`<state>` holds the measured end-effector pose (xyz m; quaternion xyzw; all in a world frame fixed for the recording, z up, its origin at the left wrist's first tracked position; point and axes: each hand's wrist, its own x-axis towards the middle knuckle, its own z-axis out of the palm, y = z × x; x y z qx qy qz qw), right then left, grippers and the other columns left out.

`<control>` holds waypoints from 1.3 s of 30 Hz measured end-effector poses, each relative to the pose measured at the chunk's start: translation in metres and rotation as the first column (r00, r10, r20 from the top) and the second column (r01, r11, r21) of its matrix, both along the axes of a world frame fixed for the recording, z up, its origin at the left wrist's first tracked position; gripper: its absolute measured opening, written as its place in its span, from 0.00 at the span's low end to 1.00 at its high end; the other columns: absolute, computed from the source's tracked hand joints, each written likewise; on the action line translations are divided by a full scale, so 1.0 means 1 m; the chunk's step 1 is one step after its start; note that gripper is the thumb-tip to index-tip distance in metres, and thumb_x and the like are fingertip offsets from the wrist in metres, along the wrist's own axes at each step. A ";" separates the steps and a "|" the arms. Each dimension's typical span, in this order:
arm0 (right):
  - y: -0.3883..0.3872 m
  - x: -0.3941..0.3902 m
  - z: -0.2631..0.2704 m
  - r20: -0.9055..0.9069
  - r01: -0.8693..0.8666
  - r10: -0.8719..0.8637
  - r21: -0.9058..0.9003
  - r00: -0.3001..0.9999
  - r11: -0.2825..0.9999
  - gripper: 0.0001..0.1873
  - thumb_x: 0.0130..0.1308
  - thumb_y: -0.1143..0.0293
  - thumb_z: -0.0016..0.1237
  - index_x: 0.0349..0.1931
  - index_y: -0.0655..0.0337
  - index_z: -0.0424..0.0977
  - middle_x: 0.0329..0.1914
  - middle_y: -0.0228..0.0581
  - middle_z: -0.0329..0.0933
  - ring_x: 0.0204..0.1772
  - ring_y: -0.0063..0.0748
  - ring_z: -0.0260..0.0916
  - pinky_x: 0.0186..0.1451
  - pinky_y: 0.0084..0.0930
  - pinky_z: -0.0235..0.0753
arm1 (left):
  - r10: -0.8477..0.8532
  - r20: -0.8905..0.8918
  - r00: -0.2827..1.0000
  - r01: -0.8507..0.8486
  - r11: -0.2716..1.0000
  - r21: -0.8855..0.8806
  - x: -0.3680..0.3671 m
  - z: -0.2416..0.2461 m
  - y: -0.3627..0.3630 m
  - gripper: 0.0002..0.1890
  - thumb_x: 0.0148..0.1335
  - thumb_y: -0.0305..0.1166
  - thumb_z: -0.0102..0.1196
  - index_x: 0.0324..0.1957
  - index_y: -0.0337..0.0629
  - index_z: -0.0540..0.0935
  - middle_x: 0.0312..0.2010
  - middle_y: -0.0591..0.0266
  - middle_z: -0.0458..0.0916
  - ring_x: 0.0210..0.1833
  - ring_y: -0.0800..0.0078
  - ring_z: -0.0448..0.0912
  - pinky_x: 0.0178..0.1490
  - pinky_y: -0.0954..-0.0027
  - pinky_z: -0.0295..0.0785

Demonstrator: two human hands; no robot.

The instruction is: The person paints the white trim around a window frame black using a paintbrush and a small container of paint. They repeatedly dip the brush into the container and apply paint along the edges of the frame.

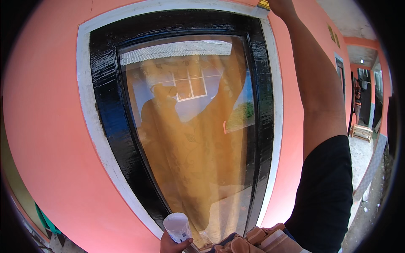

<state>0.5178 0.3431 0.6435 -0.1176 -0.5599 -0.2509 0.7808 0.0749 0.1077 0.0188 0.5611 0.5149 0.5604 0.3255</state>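
My right hand, raised high at the top edge, grips a paintbrush whose bristles meet the upper right corner of the white window surround. Low in the view, my left hand holds a plastic cup with whitish contents, in front of the window's lower left part. Between the hands stands a glossy black window frame around a glass pane. Behind the glass hangs a yellow-brown curtain, and my reflection lies over it.
Salmon-pink wall surrounds the window on both sides. Along the walkway at the right are a small wooden bench and, farther off, what looks like a person in a striped top. Green cloth shows at the lower left.
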 end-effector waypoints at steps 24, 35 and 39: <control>0.001 0.007 0.003 -0.008 0.035 -0.035 0.016 0.999 0.999 0.23 0.61 0.73 0.49 0.57 0.68 0.64 0.43 0.49 0.74 0.46 0.45 0.80 0.48 0.39 0.83 | 0.016 -0.037 0.999 -0.016 1.000 0.005 0.001 -0.009 0.001 0.34 0.55 0.29 0.73 0.62 0.35 0.71 0.48 0.60 0.82 0.50 0.68 0.80 0.55 0.65 0.77; -0.013 0.006 -0.035 0.022 -0.045 0.041 0.206 0.999 0.978 0.15 0.64 0.76 0.53 0.50 0.63 0.66 0.36 0.34 0.70 0.35 0.25 0.72 0.37 0.26 0.74 | -0.005 -0.047 0.999 0.006 1.000 0.000 -0.003 0.000 -0.003 0.35 0.54 0.32 0.74 0.62 0.35 0.71 0.47 0.61 0.81 0.49 0.68 0.80 0.54 0.65 0.77; -0.021 -0.007 -0.059 0.067 -0.235 0.227 0.160 0.972 0.959 0.12 0.66 0.76 0.56 0.46 0.63 0.68 0.35 0.33 0.73 0.37 0.21 0.72 0.40 0.22 0.73 | 0.016 -0.077 0.997 -0.017 1.000 -0.008 -0.004 0.004 -0.006 0.35 0.54 0.32 0.74 0.62 0.35 0.71 0.47 0.60 0.82 0.49 0.68 0.80 0.54 0.65 0.77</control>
